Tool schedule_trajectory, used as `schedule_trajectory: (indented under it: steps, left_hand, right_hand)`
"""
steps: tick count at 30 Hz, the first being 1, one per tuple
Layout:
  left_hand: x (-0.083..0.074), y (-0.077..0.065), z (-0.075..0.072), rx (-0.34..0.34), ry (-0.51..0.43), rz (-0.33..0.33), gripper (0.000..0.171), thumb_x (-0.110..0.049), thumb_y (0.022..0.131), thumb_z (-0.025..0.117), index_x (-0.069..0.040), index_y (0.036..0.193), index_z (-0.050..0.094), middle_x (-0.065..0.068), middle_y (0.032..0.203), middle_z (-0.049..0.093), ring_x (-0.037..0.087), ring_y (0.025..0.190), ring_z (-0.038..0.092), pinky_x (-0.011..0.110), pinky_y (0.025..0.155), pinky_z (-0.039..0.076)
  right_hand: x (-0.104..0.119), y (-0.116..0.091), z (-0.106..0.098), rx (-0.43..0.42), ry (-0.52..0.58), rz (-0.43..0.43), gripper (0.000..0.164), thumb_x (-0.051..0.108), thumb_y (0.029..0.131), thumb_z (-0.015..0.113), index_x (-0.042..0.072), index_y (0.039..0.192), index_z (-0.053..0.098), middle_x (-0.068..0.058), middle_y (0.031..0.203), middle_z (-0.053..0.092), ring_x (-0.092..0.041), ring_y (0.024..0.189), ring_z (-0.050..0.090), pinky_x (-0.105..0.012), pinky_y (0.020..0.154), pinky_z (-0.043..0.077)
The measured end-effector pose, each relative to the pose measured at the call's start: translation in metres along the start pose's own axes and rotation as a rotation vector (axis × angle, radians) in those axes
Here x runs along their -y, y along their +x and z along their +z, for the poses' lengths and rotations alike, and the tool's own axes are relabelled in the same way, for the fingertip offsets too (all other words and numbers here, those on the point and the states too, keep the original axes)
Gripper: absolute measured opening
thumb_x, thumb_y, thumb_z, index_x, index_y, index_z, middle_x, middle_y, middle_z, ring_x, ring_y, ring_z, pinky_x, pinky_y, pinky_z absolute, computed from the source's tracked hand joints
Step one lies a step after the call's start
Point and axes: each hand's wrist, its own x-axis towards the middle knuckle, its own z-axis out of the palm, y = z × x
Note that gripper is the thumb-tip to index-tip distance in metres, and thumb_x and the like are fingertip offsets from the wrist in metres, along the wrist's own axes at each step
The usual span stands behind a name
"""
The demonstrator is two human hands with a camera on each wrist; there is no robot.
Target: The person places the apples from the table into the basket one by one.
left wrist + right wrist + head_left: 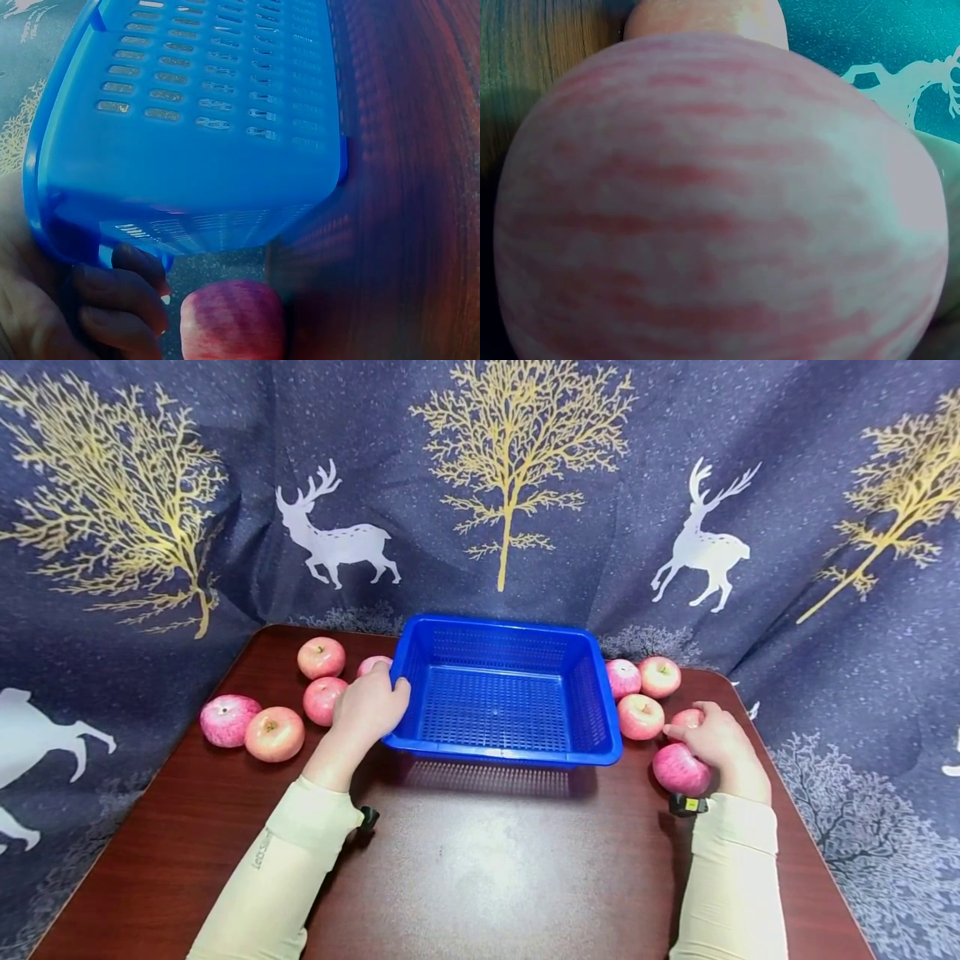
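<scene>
My left hand (372, 706) holds the left rim of a blue plastic basket (501, 754); its curled fingers (124, 296) show at that rim in the left wrist view. Nothing lies inside the basket. At the table's right side, my right hand (722, 743) has thumb and fingers around a red apple (686, 719), partly hidden by the hand. Just in front of it sits a darker red apple (681, 770), whose striped skin (712, 202) fills most of the right wrist view and hides the right fingers there. Another apple (232, 321) stands behind the left hand, beside the basket.
Several apples (274, 734) lie on the left of the brown wooden table (480, 860). More apples (641, 717) sit close to the basket's right side. A dark blue cloth (540, 560) with trees and deer hangs behind the table's back edge.
</scene>
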Motion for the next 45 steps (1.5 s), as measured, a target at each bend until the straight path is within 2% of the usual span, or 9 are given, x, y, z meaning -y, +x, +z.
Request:
schedule_trajectory:
  steps: [7, 12, 19, 23, 32, 39, 45]
  left_hand:
    - [0.001, 0.001, 0.000, 0.023, -0.006, -0.013, 0.038, -0.045, 0.100, 0.039, -0.010, 0.108, 0.050, 0.015, 0.097, 0.064, 0.037, 0.083, 0.062, 0.051, 0.067, 0.048]
    - [0.002, 0.002, 0.001, 0.031, -0.007, -0.013, 0.040, -0.046, 0.100, 0.037, -0.009, 0.108, 0.050, 0.016, 0.101, 0.064, 0.037, 0.085, 0.062, 0.052, 0.069, 0.048]
    - [0.002, 0.002, 0.002, 0.030, -0.022, -0.010, 0.042, -0.045, 0.100, 0.036, -0.007, 0.110, 0.051, 0.018, 0.105, 0.064, 0.039, 0.089, 0.062, 0.054, 0.073, 0.048]
    - [0.001, 0.002, 0.002, 0.021, -0.028, -0.004, 0.042, -0.043, 0.101, 0.036, -0.005, 0.113, 0.051, 0.020, 0.109, 0.063, 0.040, 0.092, 0.062, 0.056, 0.077, 0.048]
    - [0.000, 0.001, 0.000, 0.041, -0.034, -0.012, 0.045, -0.042, 0.101, 0.035, -0.003, 0.119, 0.049, 0.021, 0.113, 0.062, 0.041, 0.097, 0.061, 0.057, 0.081, 0.047]
    - [0.002, 0.003, 0.003, 0.043, -0.042, -0.008, 0.044, -0.041, 0.102, 0.033, -0.003, 0.118, 0.050, 0.021, 0.113, 0.063, 0.041, 0.097, 0.061, 0.056, 0.082, 0.047]
    - [0.002, 0.003, 0.004, 0.048, -0.046, -0.007, 0.045, -0.040, 0.102, 0.032, -0.003, 0.119, 0.049, 0.021, 0.115, 0.062, 0.041, 0.098, 0.061, 0.057, 0.083, 0.047]
  right_hand:
    - [0.004, -0.003, -0.002, -0.011, 0.014, 0.054, 0.053, 0.047, 0.089, 0.066, 0.005, 0.118, 0.054, -0.018, 0.102, 0.061, -0.037, 0.090, 0.056, -0.051, 0.078, 0.044]
    - [0.007, -0.005, -0.005, -0.031, 0.026, 0.076, 0.068, 0.053, 0.089, 0.063, 0.005, 0.135, 0.048, -0.023, 0.117, 0.059, -0.041, 0.101, 0.055, -0.057, 0.086, 0.042]
    - [0.011, -0.006, -0.012, -0.129, 0.033, 0.045, 0.072, 0.054, 0.089, 0.063, 0.004, 0.139, 0.047, -0.027, 0.126, 0.055, -0.045, 0.111, 0.052, -0.059, 0.092, 0.039]
    - [0.018, -0.007, -0.018, -0.197, 0.035, 0.055, 0.079, 0.058, 0.087, 0.063, 0.005, 0.143, 0.044, -0.028, 0.133, 0.051, -0.047, 0.119, 0.048, -0.060, 0.096, 0.036]
    - [0.049, -0.013, -0.032, -0.322, 0.046, 0.052, 0.077, 0.062, 0.084, 0.063, 0.016, 0.144, 0.048, -0.021, 0.133, 0.053, -0.042, 0.118, 0.050, -0.059, 0.093, 0.037]
    - [0.077, -0.020, -0.035, -0.329, 0.048, 0.021, 0.081, 0.067, 0.083, 0.061, 0.022, 0.148, 0.043, -0.016, 0.141, 0.050, -0.041, 0.123, 0.047, -0.059, 0.096, 0.035]
    - [0.103, -0.024, -0.034, -0.330, 0.020, -0.065, 0.079, 0.067, 0.085, 0.060, 0.021, 0.147, 0.045, -0.017, 0.138, 0.051, -0.040, 0.122, 0.048, -0.060, 0.095, 0.036]
